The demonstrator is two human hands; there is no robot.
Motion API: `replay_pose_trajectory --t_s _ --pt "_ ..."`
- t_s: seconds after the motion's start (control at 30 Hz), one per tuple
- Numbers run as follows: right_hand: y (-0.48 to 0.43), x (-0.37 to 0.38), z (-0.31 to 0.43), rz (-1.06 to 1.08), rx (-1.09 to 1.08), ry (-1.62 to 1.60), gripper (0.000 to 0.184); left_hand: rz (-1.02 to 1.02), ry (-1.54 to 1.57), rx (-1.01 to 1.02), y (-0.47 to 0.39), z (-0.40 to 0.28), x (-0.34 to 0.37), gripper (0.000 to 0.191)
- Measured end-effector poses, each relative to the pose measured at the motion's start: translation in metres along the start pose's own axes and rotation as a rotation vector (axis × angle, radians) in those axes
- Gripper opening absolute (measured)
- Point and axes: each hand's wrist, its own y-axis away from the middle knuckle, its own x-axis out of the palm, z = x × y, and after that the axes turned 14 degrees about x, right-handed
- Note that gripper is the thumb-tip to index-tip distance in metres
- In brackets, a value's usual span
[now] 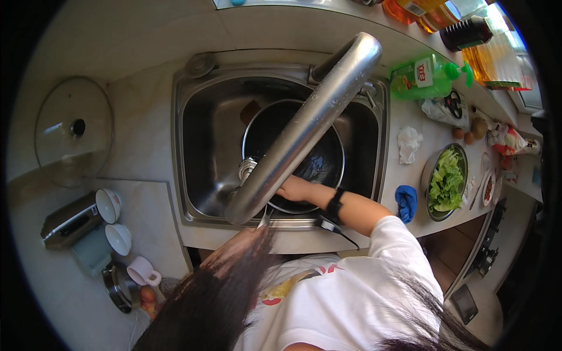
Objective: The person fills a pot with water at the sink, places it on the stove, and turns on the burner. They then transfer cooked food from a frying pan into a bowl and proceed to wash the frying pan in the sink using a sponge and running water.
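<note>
A dark round pan (322, 169) with a bright metal rim lies in the stainless steel sink (210, 131), partly behind the large curved faucet (307, 123). My right hand (295, 188) reaches over the pan's near side; its fingers are partly hidden by the faucet, and whether they hold anything does not show. At the sink's front edge my left hand (259, 230) is beside the pan's handle (266, 216), largely covered by hair, so its grip is unclear. A metal spray head or hose end (248, 166) shows at the pan's left rim.
Right of the sink are a green soap bottle (423, 79), crumpled tissue (409, 145), a blue cloth (406, 203) and a metal bowl (428, 175) of lettuce (448, 182). A glass lid (57, 145), bowls (108, 205) and a pink mug (141, 270) stand on the left.
</note>
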Motion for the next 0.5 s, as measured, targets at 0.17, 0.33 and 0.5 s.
replay_pose_trajectory --t_s 0.17,0.33,0.5 --pt "-0.023 -0.03 -0.09 -0.141 0.449 0.121 0.065 -0.005 -0.001 -0.011 0.006 -0.01 -0.002 0.04" --pt "0.029 0.03 -0.027 0.032 -0.057 -0.162 0.06 0.077 0.161 -0.042 0.011 -0.019 -0.005 0.041" --pt "-0.039 -0.033 0.064 -0.179 -0.144 -0.349 0.06 0.018 0.1 -0.081 0.013 -0.03 0.0 0.04"
